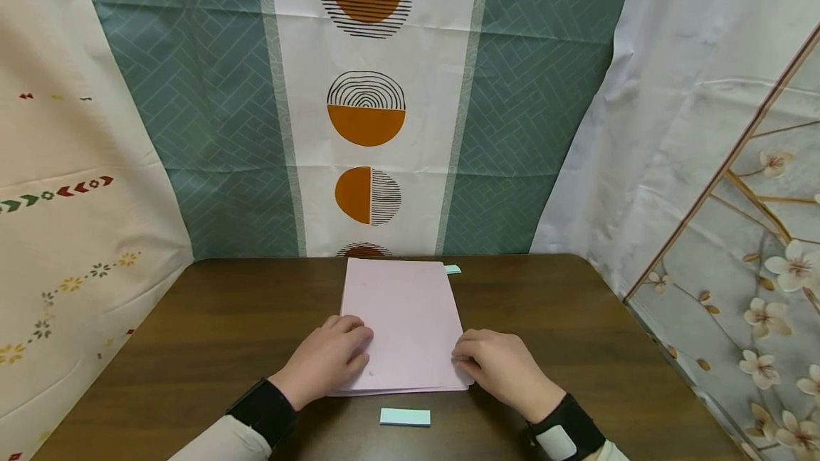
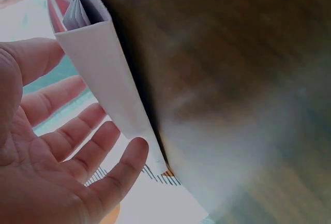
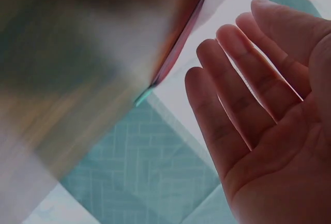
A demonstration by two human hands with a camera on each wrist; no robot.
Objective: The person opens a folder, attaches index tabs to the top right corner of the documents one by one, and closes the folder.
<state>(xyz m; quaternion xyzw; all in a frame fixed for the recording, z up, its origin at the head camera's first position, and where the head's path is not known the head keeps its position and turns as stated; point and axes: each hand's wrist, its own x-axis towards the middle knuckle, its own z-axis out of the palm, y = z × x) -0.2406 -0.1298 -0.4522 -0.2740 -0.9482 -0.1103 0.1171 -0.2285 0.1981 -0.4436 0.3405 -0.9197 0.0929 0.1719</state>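
Note:
A pale pink folder [image 1: 402, 322] lies on the brown table, its long sides running away from me. In the left wrist view its broad spine [image 2: 103, 74] shows, with folded sheets of paper [image 2: 76, 12] inside the end. My left hand [image 1: 329, 360] is at the folder's left side, fingertips along the spine and fingers loosely spread. At the right edge is my right hand [image 1: 502, 368], its fingertips close to the lower right part of the cover. In the right wrist view those fingers are nearly straight, palm facing the folder.
A mint-green paper strip [image 1: 405, 417] lies on the table [image 1: 256, 304] just in front of the folder. Another mint-green piece [image 1: 452, 269] sticks out by its far right corner. Patterned cloth [image 1: 371, 55] hangs behind the table, with more cloth at both sides.

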